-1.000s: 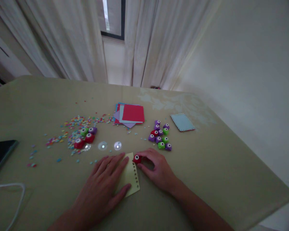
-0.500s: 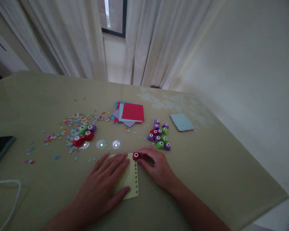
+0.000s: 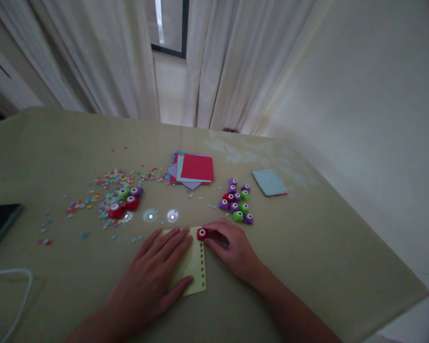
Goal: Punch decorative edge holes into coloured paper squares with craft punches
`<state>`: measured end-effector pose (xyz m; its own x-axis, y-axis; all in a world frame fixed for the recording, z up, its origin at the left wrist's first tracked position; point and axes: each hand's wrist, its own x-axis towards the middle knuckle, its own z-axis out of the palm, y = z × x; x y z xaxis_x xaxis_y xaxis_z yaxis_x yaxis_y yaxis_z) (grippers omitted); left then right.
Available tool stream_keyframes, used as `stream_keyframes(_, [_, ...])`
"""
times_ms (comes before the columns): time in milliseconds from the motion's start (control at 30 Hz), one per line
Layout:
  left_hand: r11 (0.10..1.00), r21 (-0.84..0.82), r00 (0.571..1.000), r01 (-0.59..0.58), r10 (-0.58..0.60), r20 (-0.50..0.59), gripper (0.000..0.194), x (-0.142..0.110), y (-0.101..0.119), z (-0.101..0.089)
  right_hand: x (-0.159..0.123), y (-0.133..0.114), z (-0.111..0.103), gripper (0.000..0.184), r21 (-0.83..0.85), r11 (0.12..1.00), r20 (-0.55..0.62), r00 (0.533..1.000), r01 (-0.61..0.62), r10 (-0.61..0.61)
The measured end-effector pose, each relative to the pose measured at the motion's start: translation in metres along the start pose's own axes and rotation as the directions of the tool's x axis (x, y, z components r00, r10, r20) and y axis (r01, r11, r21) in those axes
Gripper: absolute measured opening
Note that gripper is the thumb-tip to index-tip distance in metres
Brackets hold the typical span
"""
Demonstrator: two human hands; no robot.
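Confetti (image 3: 116, 178), a stack of coloured cards (image 3: 197, 167) and one pale-blue card (image 3: 270, 183) lie on the far side; four one-eyed punches (image 3: 131, 203) and three clear discs (image 3: 172, 216) left, eleven punches (image 3: 238, 216) right. The left hand (image 3: 160, 267), open flat, partly hides one yellow sheet (image 3: 194, 269); the right hand (image 3: 236, 245) pinches one red punch (image 3: 202, 233) at its far right corner.

Dim, greyish indoor light. Window (image 3: 168, 26) bright in one narrow strip; curtains (image 3: 110, 57) muted. Bench (image 3: 307, 238) dull, shadows soft under the hands. Small glints on clear discs (image 3: 150, 215). Slight softness overall; wide view stretched and darkened toward corners.
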<state>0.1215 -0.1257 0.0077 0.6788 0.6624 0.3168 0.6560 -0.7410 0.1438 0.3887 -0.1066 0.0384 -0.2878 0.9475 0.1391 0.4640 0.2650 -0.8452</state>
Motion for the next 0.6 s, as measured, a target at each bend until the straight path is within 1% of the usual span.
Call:
stream_keyframes(433, [1.0, -0.016, 1.0, 0.01, -0.01, -0.007, 0.072, 0.001, 0.0013, -0.0014, -0.0007, 0.0018, 0.0018, 0.021, 0.013, 1.0, -0.002, 1.0, -0.021, 0.021])
stream_keyframes(533, [1.0, -0.022, 1.0, 0.02, -0.021, -0.005, 0.073, 0.0012, 0.0014, -0.002, -0.0015, 0.0032, -0.0019, 0.027, 0.057, 0.996, 0.003, 0.998, -0.064, 0.064])
stream_keyframes(600, [0.999, -0.034, 1.0, 0.026, -0.026, -0.01, 0.074, 0.001, 0.0006, -0.0021, -0.0001, 0.0046, -0.0081, 0.036, 0.134, 0.982, 0.023, 0.991, -0.134, 0.132])
